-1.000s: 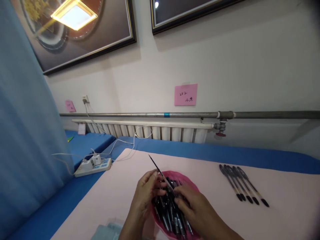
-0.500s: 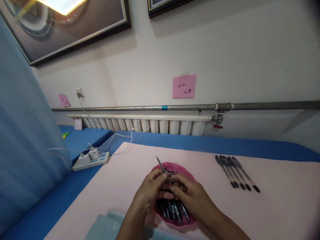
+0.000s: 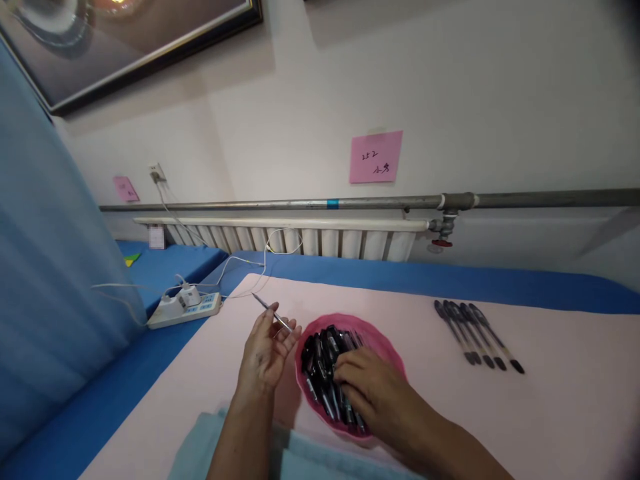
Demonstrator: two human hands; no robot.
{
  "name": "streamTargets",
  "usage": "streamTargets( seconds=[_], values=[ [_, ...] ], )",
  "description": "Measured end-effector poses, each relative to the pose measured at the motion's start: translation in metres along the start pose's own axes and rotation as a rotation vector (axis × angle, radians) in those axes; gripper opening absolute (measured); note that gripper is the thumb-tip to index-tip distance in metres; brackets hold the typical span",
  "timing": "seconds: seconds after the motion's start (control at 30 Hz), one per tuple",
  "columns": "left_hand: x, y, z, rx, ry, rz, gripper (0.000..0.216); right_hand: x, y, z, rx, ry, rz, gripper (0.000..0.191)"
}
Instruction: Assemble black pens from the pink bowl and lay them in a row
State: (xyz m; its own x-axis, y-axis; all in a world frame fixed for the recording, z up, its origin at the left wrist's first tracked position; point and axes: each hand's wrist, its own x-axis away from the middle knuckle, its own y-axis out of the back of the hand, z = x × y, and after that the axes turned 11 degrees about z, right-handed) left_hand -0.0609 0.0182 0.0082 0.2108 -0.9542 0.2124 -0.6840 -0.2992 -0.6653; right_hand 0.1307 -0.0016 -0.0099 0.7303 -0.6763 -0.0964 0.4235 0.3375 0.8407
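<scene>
Slim pen (image 3: 263, 303), pinched thumb vs. fingers in L hand (image 3: 265, 350), is just left of pink bowl (image 3: 385, 340); hold looks light, so could slip. R hand (image 3: 373, 390) curls over loose pens (image 3: 320, 360) inside; can't tell if gripping, but a tug could spill some. Pens: glossy, dark plastic; bowl: round, wavy rim.

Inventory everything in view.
Slim piece: one, grey, left hand
Basket: one, pink, centre
Basket pens: many, mostly black, inside
Row pens: five, black, right
Sheet: one, pink, beneath
Cloth: some, bluish, front
Tabletops: two, blue, centre and left
Power strip: one, white, left
Cables: several, white, left
Radiator: one, white, wall
Pipe: one, grey, wall
Socket: one, white, wall
Notes: two, pink, wall
Picture: one, brownish, wall
Curtain: one, blue, left
Left hand: one, bare, beside basket
Right hand: one, bare, at basket
</scene>
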Motion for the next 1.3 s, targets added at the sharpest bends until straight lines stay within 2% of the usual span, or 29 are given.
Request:
streamTargets(
  seconds=[0.1, 0.17, 0.37, 0.53, 0.73, 0.97, 1.13, 1.3],
  values=[
    [-0.002, 0.003, -0.001, 0.01, -0.012, -0.025, 0.015, 0.001, 0.0, 0.001, 0.064, 0.007, 0.053, 0.018],
    [-0.003, 0.003, -0.001, 0.0, -0.013, -0.022, 0.016, 0.001, 0.003, -0.001, 0.095, -0.015, 0.043, 0.017],
    [-0.002, 0.004, -0.001, -0.049, -0.014, 0.034, 0.021, 0.001, 0.016, -0.018, 0.101, -0.108, -0.15, 0.021],
    [-0.002, 0.004, -0.001, -0.058, -0.042, 0.006, 0.021, 0.001, 0.016, -0.017, 0.07, -0.089, -0.202, 0.022],
    [0.001, 0.0, 0.002, -0.058, -0.055, 0.005, 0.017, -0.007, 0.007, -0.006, 0.036, -0.042, -0.155, 0.022],
    [0.003, 0.001, 0.001, 0.001, -0.064, 0.044, 0.017, -0.046, -0.009, 0.023, 0.257, -0.12, -0.028, 0.026],
    [0.002, 0.002, -0.002, 0.044, -0.047, 0.056, 0.019, -0.068, -0.023, 0.03, 0.337, -0.17, -0.039, 0.024],
    [0.004, 0.001, -0.006, 0.066, -0.031, 0.041, 0.018, -0.075, -0.035, 0.026, 0.346, -0.201, -0.081, 0.023]
  ],
)
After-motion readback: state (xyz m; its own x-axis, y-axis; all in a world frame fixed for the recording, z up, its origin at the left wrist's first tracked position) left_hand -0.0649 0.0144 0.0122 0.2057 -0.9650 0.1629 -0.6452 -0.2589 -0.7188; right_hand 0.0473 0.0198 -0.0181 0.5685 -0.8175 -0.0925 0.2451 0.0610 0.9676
